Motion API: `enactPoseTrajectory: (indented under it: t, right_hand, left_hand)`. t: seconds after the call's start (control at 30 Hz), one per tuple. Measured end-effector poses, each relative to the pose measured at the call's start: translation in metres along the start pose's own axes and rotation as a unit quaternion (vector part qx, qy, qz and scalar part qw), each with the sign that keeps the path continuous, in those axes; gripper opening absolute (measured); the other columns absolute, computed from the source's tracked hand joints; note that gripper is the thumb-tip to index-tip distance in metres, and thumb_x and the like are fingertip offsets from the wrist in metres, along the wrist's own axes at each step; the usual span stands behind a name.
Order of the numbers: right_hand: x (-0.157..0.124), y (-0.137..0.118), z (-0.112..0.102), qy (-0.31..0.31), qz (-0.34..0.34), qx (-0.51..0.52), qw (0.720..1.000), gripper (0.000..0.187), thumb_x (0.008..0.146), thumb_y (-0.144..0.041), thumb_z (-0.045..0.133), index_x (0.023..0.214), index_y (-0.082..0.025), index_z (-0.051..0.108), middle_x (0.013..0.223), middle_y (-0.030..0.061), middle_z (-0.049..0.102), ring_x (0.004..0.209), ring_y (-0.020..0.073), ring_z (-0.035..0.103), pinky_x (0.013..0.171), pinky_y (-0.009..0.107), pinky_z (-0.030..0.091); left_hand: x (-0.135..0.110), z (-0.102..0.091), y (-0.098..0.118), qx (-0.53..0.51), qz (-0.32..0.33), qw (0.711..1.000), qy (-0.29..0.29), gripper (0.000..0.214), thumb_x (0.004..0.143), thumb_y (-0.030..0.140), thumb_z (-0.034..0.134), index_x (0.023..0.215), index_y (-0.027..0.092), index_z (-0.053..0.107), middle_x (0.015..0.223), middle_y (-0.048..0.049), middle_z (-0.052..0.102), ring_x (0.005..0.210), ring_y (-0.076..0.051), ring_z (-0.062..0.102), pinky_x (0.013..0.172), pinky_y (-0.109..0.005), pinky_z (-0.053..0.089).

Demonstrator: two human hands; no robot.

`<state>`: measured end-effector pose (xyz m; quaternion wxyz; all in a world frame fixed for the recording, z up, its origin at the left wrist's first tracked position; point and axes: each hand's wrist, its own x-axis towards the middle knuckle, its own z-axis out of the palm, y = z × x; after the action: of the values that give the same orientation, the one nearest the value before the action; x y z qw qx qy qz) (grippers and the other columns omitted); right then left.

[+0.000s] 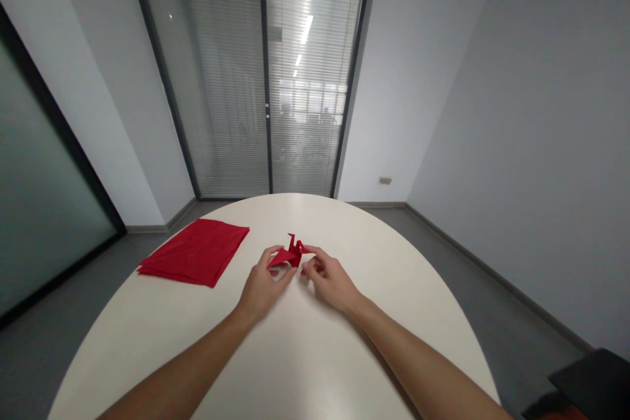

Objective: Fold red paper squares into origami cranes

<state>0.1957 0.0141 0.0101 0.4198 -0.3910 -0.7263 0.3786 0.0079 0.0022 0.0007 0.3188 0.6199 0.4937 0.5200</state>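
Near edge: 2 bare forearms reach in over the white bench (300, 354), 1 from the near left, 1 from the near right. At the near right, below bench level, a black object (595, 377); only part of it shows, kind not clear.

Left hand (263, 283): fingers bent around the left side of a folded red paper bird (295, 254), clamped on it, thumb along the near side. Right hand (331, 277): index finger reaches to the bird's right side and appears to touch it; thumb lies nearer, other fingers curled. Cannot tell whether the right fingers grip. Bird sits between the 2 hands, about mid-bench left to right; 1 thin bent point stands up on its far side. Cannot tell if its base touches the bench.

Left of the hands, well apart from the bird: a flat pile of red sheets (194, 252), edges slightly offset, lying near the bench's left rim.

Beyond the bench's curved far edge: gray floor (388, 215), a small wall plate (384, 180) low on the right, and glass panels with blinds (305, 79) in dark frames.
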Motion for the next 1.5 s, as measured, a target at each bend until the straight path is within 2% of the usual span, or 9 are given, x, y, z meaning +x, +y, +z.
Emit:
enactPoseTrajectory:
  t: [0.13,0.27,0.53,0.73,0.9,1.03,1.23,1.37,1.5]
  right_hand:
    - [0.001,0.001,-0.001,0.029,-0.009,0.011,0.999,0.030,0.093,-0.032,0.056,0.121,-0.023,0.055,0.079,-0.0005,0.066,0.072,0.0158,0.062,0.067,0.027,0.046]
    - [0.001,-0.001,0.001,0.023,-0.009,0.015,1.000,0.023,0.092,-0.036,0.058,0.111,-0.022,0.058,0.082,0.0013,0.068,0.073,0.0157,0.062,0.067,0.027,0.047]
    - [0.001,-0.006,0.007,0.018,0.022,0.068,0.997,0.026,0.088,-0.040,0.066,0.104,-0.022,0.060,0.087,0.0053,0.076,0.077,0.0190,0.070,0.074,0.032,0.051]
    - [0.000,-0.006,0.011,0.039,0.033,0.099,0.994,0.034,0.084,-0.041,0.070,0.107,-0.024,0.052,0.085,0.0046,0.077,0.075,0.0208,0.071,0.069,0.032,0.052]
    - [0.001,-0.004,0.013,0.059,0.017,0.104,0.993,0.031,0.084,-0.039,0.070,0.098,-0.025,0.047,0.091,0.0039,0.075,0.073,0.0189,0.070,0.065,0.029,0.051]
    - [0.002,-0.002,0.013,0.075,-0.002,0.062,0.995,0.022,0.084,-0.038,0.069,0.091,-0.023,0.054,0.088,0.0026,0.073,0.075,0.0179,0.069,0.067,0.028,0.051]
    - [0.001,-0.007,0.015,0.094,0.027,0.007,0.995,0.018,0.082,-0.036,0.071,0.085,-0.019,0.068,0.082,0.0037,0.075,0.072,0.0187,0.070,0.068,0.028,0.052]
    - [0.002,-0.009,0.015,0.101,0.031,-0.004,0.994,0.018,0.083,-0.034,0.068,0.088,-0.018,0.075,0.087,0.0059,0.077,0.075,0.0199,0.071,0.072,0.029,0.053]
    - [0.005,-0.006,0.014,0.115,0.048,-0.009,0.992,0.019,0.083,-0.033,0.067,0.087,-0.017,0.076,0.086,0.0064,0.078,0.072,0.0199,0.071,0.068,0.028,0.052]
  left_hand:
    - [0.000,0.001,0.000,-0.009,-0.008,1.000,0.007,0.048,0.078,0.034,0.073,0.120,0.021,0.053,0.103,-0.0085,0.075,0.092,-0.023,0.073,0.085,-0.037,0.055]
    - [0.000,0.001,0.002,-0.012,-0.008,1.000,-0.002,0.048,0.077,0.033,0.073,0.120,0.021,0.053,0.103,-0.0073,0.076,0.095,-0.023,0.073,0.087,-0.037,0.055]
    - [0.001,0.000,-0.004,0.005,0.017,1.000,-0.013,0.046,0.079,0.031,0.072,0.120,0.021,0.054,0.109,-0.0090,0.075,0.102,-0.023,0.071,0.090,-0.038,0.054]
    - [0.000,-0.001,0.000,0.039,0.009,0.999,-0.004,0.046,0.079,0.035,0.073,0.120,0.023,0.056,0.108,-0.0087,0.075,0.102,-0.025,0.071,0.090,-0.038,0.054]
    - [0.000,-0.001,0.001,0.062,-0.002,0.998,-0.002,0.048,0.080,0.037,0.072,0.122,0.023,0.054,0.106,-0.0091,0.076,0.097,-0.025,0.072,0.087,-0.037,0.054]
    - [-0.001,-0.002,0.002,0.097,-0.012,0.995,0.000,0.049,0.080,0.037,0.071,0.124,0.024,0.052,0.106,-0.0083,0.076,0.097,-0.025,0.072,0.086,-0.036,0.053]
    - [-0.003,-0.005,0.011,0.194,-0.025,0.981,0.004,0.045,0.085,0.037,0.067,0.125,0.026,0.051,0.114,-0.0080,0.074,0.103,-0.027,0.070,0.082,-0.034,0.051]
    - [-0.003,-0.005,0.012,0.209,-0.023,0.978,-0.007,0.044,0.085,0.035,0.067,0.125,0.028,0.050,0.117,-0.0059,0.073,0.107,-0.025,0.069,0.082,-0.032,0.051]
    - [-0.002,-0.006,0.005,0.216,-0.023,0.976,-0.027,0.049,0.086,0.034,0.067,0.130,0.028,0.046,0.119,-0.0051,0.073,0.109,-0.025,0.068,0.085,-0.033,0.050]
